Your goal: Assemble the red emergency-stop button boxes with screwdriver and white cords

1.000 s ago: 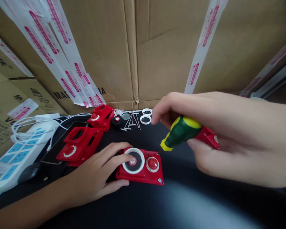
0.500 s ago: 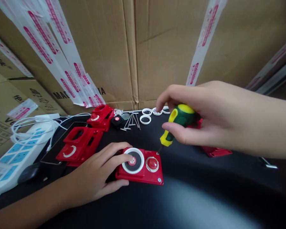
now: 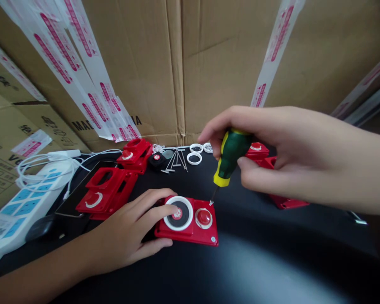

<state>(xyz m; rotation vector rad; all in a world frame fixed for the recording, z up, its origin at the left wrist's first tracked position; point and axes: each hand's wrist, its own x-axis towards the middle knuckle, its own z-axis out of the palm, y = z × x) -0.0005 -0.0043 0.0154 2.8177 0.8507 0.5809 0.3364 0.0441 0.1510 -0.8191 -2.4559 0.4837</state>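
My left hand (image 3: 131, 230) grips the left end of a red plastic housing (image 3: 190, 237), one fingertip resting on the black disc (image 3: 184, 217) inside its white ring (image 3: 167, 224). A clear red dome (image 3: 204, 217) sits to the right of that ring. In my right hand (image 3: 272, 156) is a green and yellow screwdriver (image 3: 232, 154), tilted, with its shaft pointing down at the housing's far right corner. At the tip a small silver screw (image 3: 211, 203) stands up from that corner. Another screw head (image 3: 213, 239) shows in the near right corner.
More red housings (image 3: 106, 198) lie at left, and others (image 3: 285, 200) lie partly behind my right hand. White rings (image 3: 194, 158) and thin metal T-shaped pieces (image 3: 177, 160) lie at the back. A power strip (image 3: 34, 198) with a white cable stands left. Cardboard boxes (image 3: 215, 76) wall the back.
The screwdriver has turned in my right hand, and my thumb has shifted back off its handle's front. The corner screw now looks more raised. My left hand keeps its hold.
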